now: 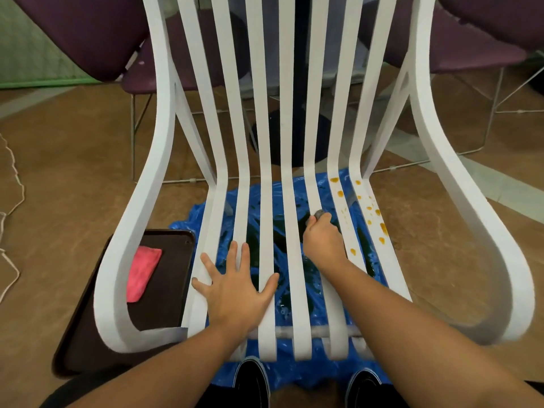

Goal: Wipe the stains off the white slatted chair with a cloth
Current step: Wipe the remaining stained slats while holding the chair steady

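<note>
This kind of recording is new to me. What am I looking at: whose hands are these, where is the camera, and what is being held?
There is no machine here. A person wears one wide-angle camera on the head, looking down, so the hands are their own. They stand before a white slatted chair, with their shoes at the bottom edge. The left hand lies flat on the seat slats, fingers spread. The right hand grips a small grey wad, likely a cloth, against a slat. Orange stains dot the slats to its right. Under the chair lies a blue plastic sheet. Beside the chair is a dark tray holding a pink cloth.
</note>
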The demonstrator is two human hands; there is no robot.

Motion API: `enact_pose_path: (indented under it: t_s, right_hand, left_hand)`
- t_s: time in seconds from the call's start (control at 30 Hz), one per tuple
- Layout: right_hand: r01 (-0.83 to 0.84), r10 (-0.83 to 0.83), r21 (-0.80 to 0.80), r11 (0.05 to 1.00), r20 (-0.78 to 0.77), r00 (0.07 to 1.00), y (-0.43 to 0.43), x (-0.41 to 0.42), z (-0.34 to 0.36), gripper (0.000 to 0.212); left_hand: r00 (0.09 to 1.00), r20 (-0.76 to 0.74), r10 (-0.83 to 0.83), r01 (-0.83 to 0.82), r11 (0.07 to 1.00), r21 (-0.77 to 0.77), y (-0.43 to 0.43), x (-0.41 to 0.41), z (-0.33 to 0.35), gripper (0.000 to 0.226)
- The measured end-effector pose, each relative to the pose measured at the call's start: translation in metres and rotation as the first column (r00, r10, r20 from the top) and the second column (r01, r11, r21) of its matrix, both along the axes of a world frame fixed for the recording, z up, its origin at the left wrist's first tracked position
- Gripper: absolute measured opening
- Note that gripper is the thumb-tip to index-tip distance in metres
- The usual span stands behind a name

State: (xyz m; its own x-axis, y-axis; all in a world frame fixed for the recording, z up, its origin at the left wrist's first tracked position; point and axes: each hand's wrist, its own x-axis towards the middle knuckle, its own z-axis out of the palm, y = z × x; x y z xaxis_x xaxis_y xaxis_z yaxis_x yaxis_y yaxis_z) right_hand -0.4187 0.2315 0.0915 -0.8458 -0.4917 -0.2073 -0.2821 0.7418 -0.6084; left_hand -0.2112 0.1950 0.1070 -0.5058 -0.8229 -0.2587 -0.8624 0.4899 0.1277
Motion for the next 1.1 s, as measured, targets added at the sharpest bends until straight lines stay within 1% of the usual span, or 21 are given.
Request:
enact_pose_path:
  t_s: [0.3, 0.43, 0.57, 0.67, 0.8, 0.93, 1.1]
  right_hand:
    - [0.020, -0.018, 0.029, 0.999, -0.061, 0.998, -0.080, -0.064, -0.017, 0.037]
    - [-0.054, 0.064, 0.100, 0.994, -0.105, 0.992, -0.107, -0.091, -0.023, 0.034]
    - [-0.026, 0.032, 0.078, 0.997, -0.075, 0.997, -0.122, -0.103, -0.024, 0.034]
    - [-0.024, 0.031, 0.071, 0.997, -0.101, 0.994, -0.124, -0.103, -0.027, 0.034]
    - [-0.029, 0.037, 0.077, 0.997, -0.094, 0.995, -0.121, -0.101, -0.027, 0.037]
    - [0.002, 0.008, 0.121, 0.993, -0.079, 0.997, -0.109, -0.087, -0.019, 0.040]
    - [-0.006, 0.032, 0.168, 0.986, -0.156, 0.987, -0.073, -0.049, -0.011, 0.049]
  left_hand:
    - [1.000, 0.008, 0.013, -0.013, 1.000, 0.027, 0.000, 0.001, -0.001, 0.097]
    - [1.000, 0.004, 0.014, -0.014, 0.999, 0.030, -0.003, -0.001, -0.001, 0.096]
    - [1.000, 0.017, 0.012, -0.013, 1.000, 0.023, -0.002, 0.000, -0.003, 0.095]
    - [1.000, 0.016, 0.015, -0.015, 0.999, 0.029, -0.004, -0.001, -0.003, 0.095]
    - [1.000, 0.019, 0.009, -0.009, 1.000, 0.018, -0.004, -0.002, -0.002, 0.094]
    - [1.000, 0.019, 0.008, -0.008, 1.000, 0.025, -0.003, -0.004, 0.000, 0.094]
    - [1.000, 0.017, 0.008, -0.009, 1.000, 0.020, -0.002, -0.002, 0.003, 0.094]
